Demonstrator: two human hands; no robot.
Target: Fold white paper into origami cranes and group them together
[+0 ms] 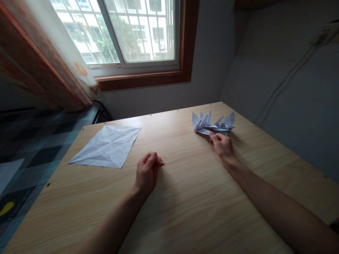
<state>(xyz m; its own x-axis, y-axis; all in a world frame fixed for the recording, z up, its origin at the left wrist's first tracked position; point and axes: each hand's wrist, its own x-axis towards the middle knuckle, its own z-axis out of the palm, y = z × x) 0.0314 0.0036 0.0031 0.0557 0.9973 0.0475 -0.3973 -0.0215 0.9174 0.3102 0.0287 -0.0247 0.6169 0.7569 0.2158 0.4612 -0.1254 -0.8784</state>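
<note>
Near the far right corner of the worktop (180,211), from where I stand, sit the folded paper figures (213,127), a close cluster in pale paper, their pointed flaps sticking up. The right hand (222,144) is at their near edge, fingers curled in and thumb tip against the paper; I can't tell whether it is really pinching any of it. Nearer the person, around the middle of the wood, the left hand (148,170) has its thumb pressed down on its bent fingers, well apart from the figures. Beyond it, towards the far left corner, a creased sheet (107,146) lies opened out flat, fold lines crossing all over it. Past the left edge there's a dark checked cloth (47,155), with a patterned curtain (63,67) hanging above it. A barred window (144,33) in a wooden frame lights the far side, and a cable (283,81) runs down the right-hand wall.
</note>
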